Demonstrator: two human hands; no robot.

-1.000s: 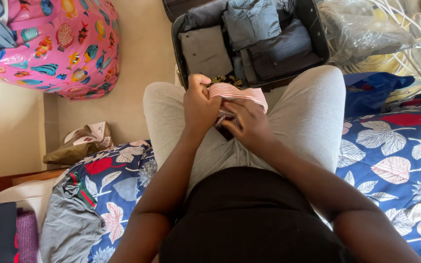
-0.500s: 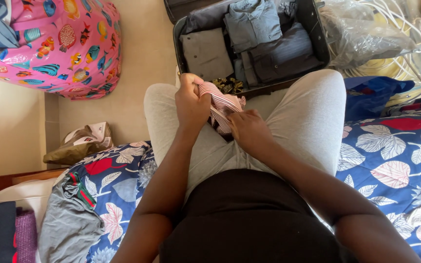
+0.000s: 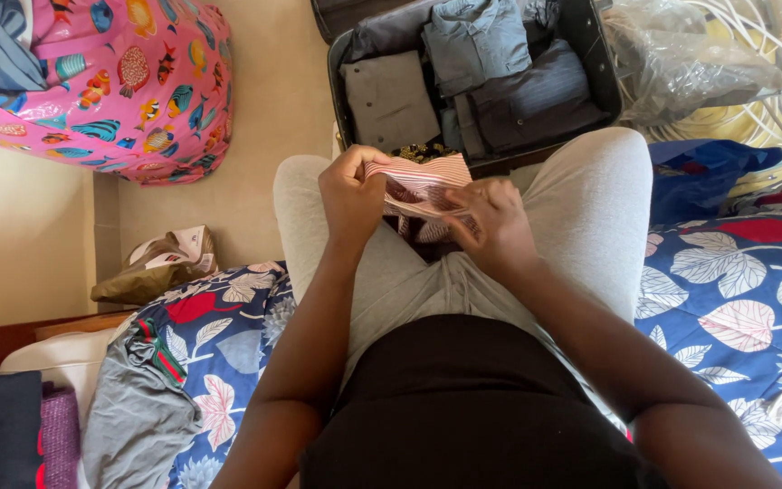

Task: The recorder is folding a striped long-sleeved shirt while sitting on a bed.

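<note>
I sit on a bed with grey trousers on my knees. A small red-and-white striped garment [image 3: 423,186] is held over my lap between both hands. My left hand [image 3: 350,195] pinches its left edge and my right hand [image 3: 498,220] grips its right side, fingers curled into the cloth. Beyond my knees an open black suitcase [image 3: 590,54] lies on the floor, packed with folded grey and blue clothes [image 3: 472,41]. A dark patterned item [image 3: 423,151] shows just behind the striped garment.
A pink bag with fish print [image 3: 119,81] stands at the top left. A crumpled paper bag [image 3: 160,267] lies on the floor. A blue leaf-print bedspread [image 3: 735,290] covers the bed, with a grey garment [image 3: 133,407] at the left. Plastic wrap and white hangers [image 3: 726,54] lie at the top right.
Both hands have spread the striped garment wider. My right hand has moved up and to the right along the cloth, and my left hand shifted slightly down.
</note>
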